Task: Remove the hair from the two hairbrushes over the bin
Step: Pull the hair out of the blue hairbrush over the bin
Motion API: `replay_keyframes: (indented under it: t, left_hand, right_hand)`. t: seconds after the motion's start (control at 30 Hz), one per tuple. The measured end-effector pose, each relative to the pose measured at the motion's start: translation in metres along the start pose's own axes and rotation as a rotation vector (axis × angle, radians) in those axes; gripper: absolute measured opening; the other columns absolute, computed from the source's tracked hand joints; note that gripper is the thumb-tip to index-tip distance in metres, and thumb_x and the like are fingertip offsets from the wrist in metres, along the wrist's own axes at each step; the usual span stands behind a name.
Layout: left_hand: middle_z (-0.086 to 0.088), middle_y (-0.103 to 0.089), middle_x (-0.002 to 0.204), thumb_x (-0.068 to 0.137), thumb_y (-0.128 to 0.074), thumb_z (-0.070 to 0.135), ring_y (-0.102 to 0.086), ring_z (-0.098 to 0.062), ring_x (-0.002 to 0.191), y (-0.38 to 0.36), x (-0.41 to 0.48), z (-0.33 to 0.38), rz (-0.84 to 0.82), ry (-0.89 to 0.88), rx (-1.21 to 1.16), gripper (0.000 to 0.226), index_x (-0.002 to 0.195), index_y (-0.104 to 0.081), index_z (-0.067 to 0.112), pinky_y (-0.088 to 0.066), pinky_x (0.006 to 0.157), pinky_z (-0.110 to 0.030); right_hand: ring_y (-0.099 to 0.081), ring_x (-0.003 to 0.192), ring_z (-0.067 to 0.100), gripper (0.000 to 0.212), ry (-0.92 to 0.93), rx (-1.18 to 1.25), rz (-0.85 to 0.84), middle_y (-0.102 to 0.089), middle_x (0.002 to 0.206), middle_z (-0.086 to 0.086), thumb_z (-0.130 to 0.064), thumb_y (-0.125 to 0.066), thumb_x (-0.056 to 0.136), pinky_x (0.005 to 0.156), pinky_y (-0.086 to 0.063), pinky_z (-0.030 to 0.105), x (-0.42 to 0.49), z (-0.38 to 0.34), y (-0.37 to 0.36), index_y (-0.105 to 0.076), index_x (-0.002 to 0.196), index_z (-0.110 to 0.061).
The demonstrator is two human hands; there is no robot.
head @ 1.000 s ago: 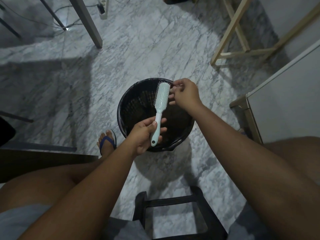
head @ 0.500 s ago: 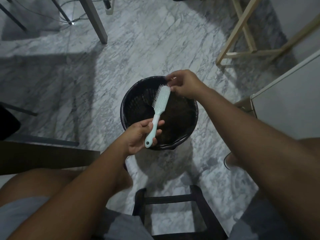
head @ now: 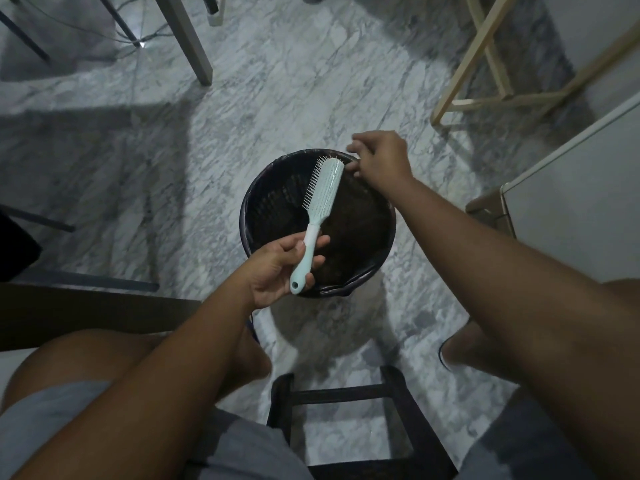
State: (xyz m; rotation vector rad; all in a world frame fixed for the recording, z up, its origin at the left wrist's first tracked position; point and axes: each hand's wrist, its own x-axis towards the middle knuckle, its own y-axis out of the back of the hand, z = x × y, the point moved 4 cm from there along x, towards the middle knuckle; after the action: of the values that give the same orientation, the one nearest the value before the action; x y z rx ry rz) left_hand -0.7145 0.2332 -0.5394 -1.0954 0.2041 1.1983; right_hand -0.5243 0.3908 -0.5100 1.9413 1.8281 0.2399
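1. Hanging over the bin (head: 270, 209), the brush (head: 325, 188) tilts up and right, bristles facing left.
2. Left hand (head: 277, 268) holds its handle, grip closed round it.
3. Right hand (head: 381, 157) sits at the brush's tip, fingers curled and blurred; whether that grip pinches anything cannot be told.
4. Bin stands on marble floor (head: 277, 81).

Grey-veined marble floor (head: 277, 98). Black bin (head: 273, 209) standing on it, centre. Table leg (head: 187, 39) upper left. Pale wooden frame (head: 464, 74) upper right. Dark stool (head: 346, 393) bottom centre.
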Motion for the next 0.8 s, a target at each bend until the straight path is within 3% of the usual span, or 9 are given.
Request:
replay_keyframes:
  t: [0.07, 0.13, 0.2, 0.27, 0.33, 0.43, 0.53, 0.7, 0.8]
  left_hand:
    - [-0.002, -0.065, 0.130, 0.102, -0.043, 0.009, -0.068, -0.016, 0.090, -0.001, 0.001, -0.001, 0.032, -0.012, -0.011, 0.033, 0.132, -0.056, 0.007, -0.055, 0.061, -0.029]
    - [-0.002, -0.066, 0.129, 0.102, -0.042, 0.009, -0.068, -0.017, 0.091, -0.002, 0.003, -0.002, 0.072, -0.026, -0.022, 0.032, 0.131, -0.056, 0.007, -0.055, 0.060, -0.029]
    - [-0.003, -0.067, 0.128, 0.103, -0.042, 0.010, -0.068, -0.017, 0.092, -0.005, 0.005, -0.001, 0.096, -0.030, -0.024, 0.031, 0.129, -0.057, 0.008, -0.055, 0.059, -0.029]
    - [-0.003, -0.067, 0.127, 0.103, -0.042, 0.010, -0.069, -0.017, 0.092, -0.007, 0.005, 0.000, 0.095, -0.020, -0.017, 0.030, 0.129, -0.057, 0.008, -0.054, 0.059, -0.029]
    - [-0.002, -0.068, 0.126, 0.103, -0.042, 0.009, -0.070, -0.017, 0.090, -0.008, 0.004, 0.001, 0.081, -0.010, -0.007, 0.031, 0.129, -0.057, 0.007, -0.054, 0.059, -0.029]
    - [-0.003, -0.069, 0.124, 0.102, -0.043, 0.009, -0.070, -0.017, 0.089, -0.009, 0.002, 0.004, 0.063, -0.013, -0.019, 0.030, 0.129, -0.057, 0.007, -0.054, 0.058, -0.028]
    - [-0.003, -0.069, 0.122, 0.102, -0.043, 0.010, -0.069, -0.017, 0.090, -0.009, 0.003, 0.006, 0.099, -0.030, -0.046, 0.029, 0.128, -0.057, 0.008, -0.054, 0.057, -0.027]
    - [-0.001, -0.069, 0.120, 0.103, -0.042, 0.012, -0.069, -0.019, 0.099, -0.014, 0.008, 0.006, 0.162, -0.051, 0.007, 0.027, 0.125, -0.059, 0.011, -0.053, 0.059, -0.027]
    - [-0.002, -0.070, 0.118, 0.104, -0.042, 0.013, -0.070, -0.019, 0.098, -0.016, 0.009, 0.006, 0.172, -0.056, 0.005, 0.028, 0.126, -0.058, 0.011, -0.053, 0.058, -0.028]
  right_hand:
    - [-0.070, 0.070, 0.021, 0.032, -0.163, 0.132, -0.007, -0.072, 0.111, 0.014, -0.006, -0.046, 0.103, 0.059, -0.058, 0.030, -0.003, 0.009, 0.001, -0.057, 0.132, -0.002]
    - [-0.065, 0.073, 0.019, 0.045, -0.210, 0.184, -0.246, -0.067, 0.115, 0.013, 0.005, -0.046, 0.098, 0.055, -0.056, 0.032, -0.015, 0.013, -0.011, -0.045, 0.142, -0.007]
    - [-0.067, 0.082, 0.015, 0.075, -0.052, 0.008, -0.459, -0.064, 0.126, 0.007, 0.005, -0.068, 0.084, 0.060, -0.059, 0.035, -0.026, 0.016, -0.022, -0.038, 0.148, -0.018]
    - [-0.072, 0.091, 0.013, 0.095, 0.064, -0.154, -0.473, -0.065, 0.129, 0.004, -0.013, -0.086, 0.068, 0.075, -0.062, 0.036, -0.033, 0.024, -0.029, -0.038, 0.150, -0.019]
    - [-0.074, 0.094, 0.010, 0.075, 0.090, -0.126, -0.322, -0.074, 0.117, 0.004, -0.017, -0.082, 0.076, 0.084, -0.061, 0.031, -0.033, 0.020, -0.024, -0.051, 0.144, -0.015]
    - [-0.075, 0.088, 0.018, 0.031, -0.078, 0.170, -0.088, -0.075, 0.110, 0.010, -0.009, -0.062, 0.096, 0.073, -0.063, 0.028, -0.033, 0.015, -0.006, -0.065, 0.127, -0.006]
    - [-0.073, 0.091, 0.022, 0.032, -0.182, 0.371, -0.180, -0.071, 0.115, 0.013, -0.016, -0.061, 0.099, 0.070, -0.064, 0.032, -0.043, 0.008, -0.009, -0.061, 0.127, -0.002]
    - [-0.071, 0.087, 0.012, 0.067, 0.127, -0.228, -0.344, -0.074, 0.112, -0.012, -0.036, -0.092, 0.065, 0.078, -0.058, 0.026, -0.054, 0.000, -0.021, -0.067, 0.126, -0.029]
    - [-0.071, 0.091, 0.006, 0.047, 0.095, -0.243, -0.272, -0.077, 0.106, -0.005, -0.033, -0.090, 0.069, 0.085, -0.056, 0.023, -0.054, -0.001, -0.019, -0.077, 0.111, -0.019]
